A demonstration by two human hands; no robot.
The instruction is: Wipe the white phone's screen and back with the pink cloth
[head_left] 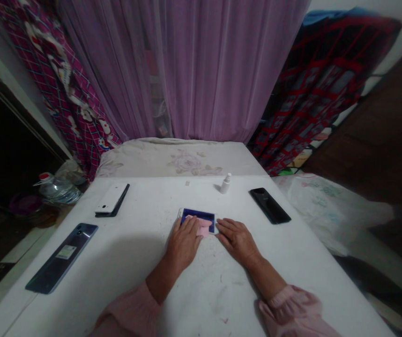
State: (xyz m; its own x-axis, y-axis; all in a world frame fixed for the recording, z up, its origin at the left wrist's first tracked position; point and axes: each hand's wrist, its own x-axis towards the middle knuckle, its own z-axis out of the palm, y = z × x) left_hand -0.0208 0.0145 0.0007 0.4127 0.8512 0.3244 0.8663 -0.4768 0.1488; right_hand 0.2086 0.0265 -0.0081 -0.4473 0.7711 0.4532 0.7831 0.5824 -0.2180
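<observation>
A small white-framed phone (pixel 204 215) lies on the white-covered table, its dark blue screen facing up and its long side across in front of me. My left hand (pixel 183 238) presses a pink cloth (pixel 204 226) against the screen, fingers over its left part. The cloth covers the screen's lower middle. At the phone's right edge rests my right hand (pixel 238 239), fingers stretched out and fingertips at the frame, with nothing visible in it. Beyond the phone stands a small white spray bottle (pixel 225 184), upright.
On the left lie a white phone (pixel 111 198) on top of a dark one and a blue-grey phone (pixel 63 257) with a label. A black phone (pixel 270 206) lies at the right. A tiny pale square (pixel 187 183) is further back. Purple curtains (pixel 201 70) hang behind the table.
</observation>
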